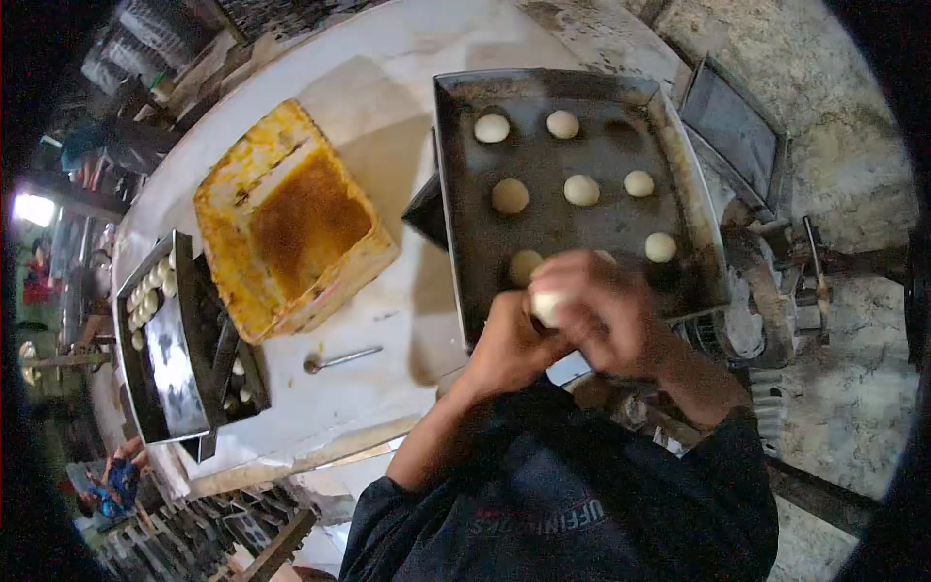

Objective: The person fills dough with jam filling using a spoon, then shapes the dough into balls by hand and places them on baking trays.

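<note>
A pale dough ball (547,308) is between my two hands, over the near edge of a dark baking tray (543,228). My left hand (511,341) is closed around it from the left and below. Over its right side curl the fingers of my right hand (611,312), slightly smeared by motion. Several round dough balls sit apart on the tray, among them one (582,190) near its middle and another (660,247) towards the right. My hands partly cover the balls nearest to me.
Left of the tray stands a rectangular tub (378,247) smeared with yellow-orange filling. A metal spoon (344,359) lies on the white table (330,407). Stacked trays (184,388) with more dough balls are at the far left. Another dark tray (734,136) leans at right.
</note>
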Available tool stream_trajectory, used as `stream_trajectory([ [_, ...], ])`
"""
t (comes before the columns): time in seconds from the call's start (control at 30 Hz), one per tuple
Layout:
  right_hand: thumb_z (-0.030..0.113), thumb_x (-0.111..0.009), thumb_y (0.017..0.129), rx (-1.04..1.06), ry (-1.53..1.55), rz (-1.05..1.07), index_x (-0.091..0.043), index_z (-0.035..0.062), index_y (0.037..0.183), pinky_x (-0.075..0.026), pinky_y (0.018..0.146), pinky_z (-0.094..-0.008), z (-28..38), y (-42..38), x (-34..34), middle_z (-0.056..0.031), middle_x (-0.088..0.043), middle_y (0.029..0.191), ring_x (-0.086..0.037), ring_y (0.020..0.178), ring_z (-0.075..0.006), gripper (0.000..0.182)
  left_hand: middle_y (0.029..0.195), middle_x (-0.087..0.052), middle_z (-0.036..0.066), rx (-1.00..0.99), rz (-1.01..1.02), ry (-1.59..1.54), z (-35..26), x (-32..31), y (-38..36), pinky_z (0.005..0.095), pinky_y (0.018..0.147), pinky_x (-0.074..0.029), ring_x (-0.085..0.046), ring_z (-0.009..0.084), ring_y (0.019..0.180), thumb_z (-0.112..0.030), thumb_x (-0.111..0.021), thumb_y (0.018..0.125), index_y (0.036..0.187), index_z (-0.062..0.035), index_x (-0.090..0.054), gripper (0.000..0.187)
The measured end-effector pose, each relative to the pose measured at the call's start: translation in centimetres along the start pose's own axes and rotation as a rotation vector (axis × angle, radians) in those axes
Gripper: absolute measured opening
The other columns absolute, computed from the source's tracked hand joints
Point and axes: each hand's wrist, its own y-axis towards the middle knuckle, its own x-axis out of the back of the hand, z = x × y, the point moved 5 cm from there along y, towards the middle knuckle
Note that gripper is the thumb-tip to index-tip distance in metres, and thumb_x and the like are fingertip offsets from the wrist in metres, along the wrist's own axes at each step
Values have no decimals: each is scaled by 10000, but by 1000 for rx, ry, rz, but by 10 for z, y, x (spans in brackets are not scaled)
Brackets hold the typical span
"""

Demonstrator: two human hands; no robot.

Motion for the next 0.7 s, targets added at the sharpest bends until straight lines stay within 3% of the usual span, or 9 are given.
stream_trajectory([
  [0.03, 208, -466, 972, -282, 245, -46, -599, 11, 1025, -473, 865, -355, -29, -5, 14, -135, -624, 1044, -609, 976, -220, 244, 1025, -627, 83, 92, 151, 72, -18, -6, 6, 282, 712, -491, -551, 109, 764, -232, -845, 699, 1205, -17, -545, 626],
  [0.13, 202, -483, 971, -600, 347, -282, -613, 40, 1063, -450, 894, -293, -132, -8, 68, -49, -636, 1023, -575, 963, -135, 228, 958, -574, 15, 6, 61, 315, -28, 17, 10, 253, 745, -455, -511, 98, 807, -174, -848, 698, 1259, -17, -525, 667],
  [0.17, 213, -470, 979, -542, 252, -368, -609, 23, 1081, -449, 900, -299, -164, -1, 92, -80, -644, 1057, -585, 998, -166, 256, 903, -534, -28, -92, -27, 329, -34, 29, 4, 234, 752, -427, -497, 79, 868, -110, -842, 697, 1278, -20, -511, 674],
  [0.23, 282, -476, 984, -435, -266, -484, -595, 2, 1112, -448, 934, -352, -220, 18, 130, -144, -637, 1126, -597, 1058, -251, 330, 804, -434, -35, -52, -101, 268, -47, 49, -14, 207, 613, -372, -410, 68, 701, -77, -830, 707, 1278, -57, -520, 650],
  [0.27, 282, -476, 984, -443, -266, -475, -595, 2, 1112, -448, 934, -352, -253, 17, 134, -144, -637, 1126, -597, 1058, -251, 330, 782, -414, -40, -65, -165, 221, -48, 59, -27, 210, 618, -371, -412, 69, 701, -33, -809, 715, 1241, -69, -547, 589],
  [0.33, 373, -486, 974, -436, -682, 69, -543, -4, 1235, -385, 1036, -395, -307, 13, 114, -216, -525, 1310, -500, 1228, -332, 462, 769, -412, -40, -43, -321, 267, -53, 89, -60, 205, 611, -335, -397, 71, 682, -45, -827, 678, 1162, -71, -582, 543],
  [0.5, 431, -418, 993, -571, -587, 305, -285, 79, 1470, -191, 1151, -392, -325, 8, 109, -183, -210, 1539, -198, 1425, -328, 607, 839, -440, -7, -155, -724, 97, -57, 164, -157, 215, 674, -337, -415, 91, 761, -13, -709, 752, 1033, -30, -545, 326],
  [0.6, 367, -493, 963, -339, -890, 15, -377, 76, 1422, -211, 1140, -431, -229, 40, 104, -201, -290, 1501, -253, 1401, -342, 556, 876, -463, -5, 49, -696, 72, -37, 195, -198, 208, 696, -350, -398, 86, 764, -26, -707, 786, 1087, -19, -538, 345],
  [0.7, 269, -583, 907, -93, -915, -336, -513, 66, 1314, -287, 1095, -448, -102, 81, 63, -149, -473, 1362, -413, 1285, -342, 460, 892, -615, 66, 248, -334, 434, -33, 210, -231, 309, 632, -461, -578, 161, 773, -112, -775, 751, 1070, -37, -622, 362],
])
